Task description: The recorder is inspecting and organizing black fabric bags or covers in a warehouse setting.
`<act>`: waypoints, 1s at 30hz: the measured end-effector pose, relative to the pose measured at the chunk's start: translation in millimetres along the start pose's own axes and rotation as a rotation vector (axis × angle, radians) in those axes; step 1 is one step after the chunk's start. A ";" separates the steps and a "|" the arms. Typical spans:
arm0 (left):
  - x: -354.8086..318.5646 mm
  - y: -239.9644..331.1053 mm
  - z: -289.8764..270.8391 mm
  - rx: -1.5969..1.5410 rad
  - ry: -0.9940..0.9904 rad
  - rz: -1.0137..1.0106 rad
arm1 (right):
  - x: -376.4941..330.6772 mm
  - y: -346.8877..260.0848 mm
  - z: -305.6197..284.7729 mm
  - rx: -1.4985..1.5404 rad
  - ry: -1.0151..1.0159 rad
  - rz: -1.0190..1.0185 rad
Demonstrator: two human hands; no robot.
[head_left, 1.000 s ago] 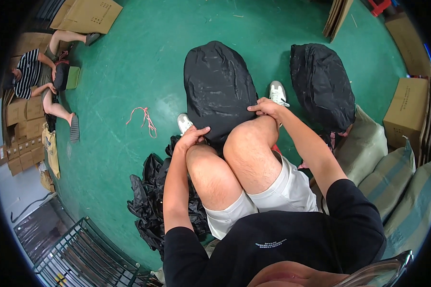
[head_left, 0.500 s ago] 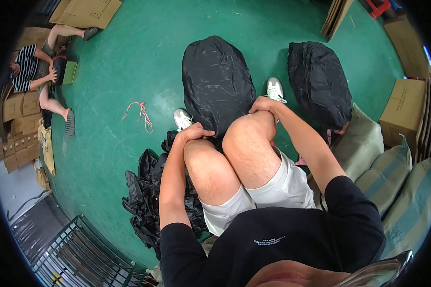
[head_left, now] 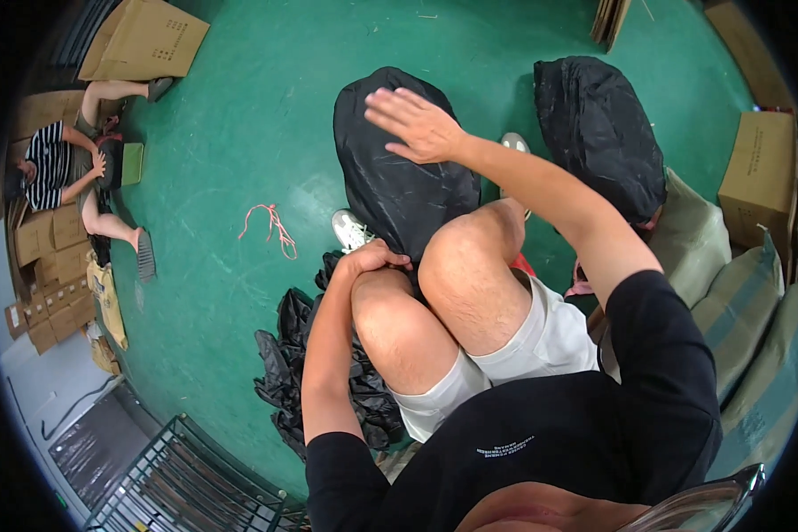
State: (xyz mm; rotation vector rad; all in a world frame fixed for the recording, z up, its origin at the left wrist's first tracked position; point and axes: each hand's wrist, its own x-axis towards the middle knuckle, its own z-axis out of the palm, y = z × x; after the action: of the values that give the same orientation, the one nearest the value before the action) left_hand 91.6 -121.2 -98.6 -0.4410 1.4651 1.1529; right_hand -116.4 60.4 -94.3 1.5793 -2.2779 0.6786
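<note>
A full black fabric bag (head_left: 390, 191) stands on the floor in front of my knees, its near end between my legs. My left hand (head_left: 377, 257) is beside my left knee, its fingers curled closed on the bag's near edge; part of that grip is hidden. Over the far half of the bag, my right hand (head_left: 419, 127) is spread flat with nothing in it. I cannot tell whether its palm touches the fabric. By my left leg lies a heap of loose black fabric (head_left: 284, 355). A second filled black bag (head_left: 598, 133) rests on the right.
Pink string (head_left: 275, 230) lies on the green floor to the left. Woven sacks (head_left: 727, 315) and a cardboard box (head_left: 758, 168) line the right side. A metal rack (head_left: 195, 474) stands at lower left. Another person (head_left: 49, 168) sits at far left near stacked cartons (head_left: 62, 257).
My right hand has left my right knee and moved forward and left over the bag, its fingers opening out. My left hand keeps its place at the bag's near edge.
</note>
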 end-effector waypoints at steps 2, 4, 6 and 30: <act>9.5 11.3 1.8 0.017 -0.018 -0.007 | -23.0 45.9 32.7 -0.061 -0.116 0.144; 25.9 -49.3 -18.0 -0.061 -0.155 0.218 | -12.8 40.6 60.6 -0.117 -0.140 0.445; 43.2 -22.4 -9.7 0.023 -0.204 0.212 | -28.8 68.3 76.8 -0.094 -0.076 0.713; 56.5 -19.6 -47.2 -0.593 0.872 0.432 | -73.3 29.5 48.7 -0.006 -0.261 0.481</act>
State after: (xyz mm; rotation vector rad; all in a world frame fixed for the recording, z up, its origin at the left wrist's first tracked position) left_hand 67.0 -150.5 -164.5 -1.1875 1.9964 1.8920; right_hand -116.1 101.7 -177.4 1.1747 -2.8917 0.5960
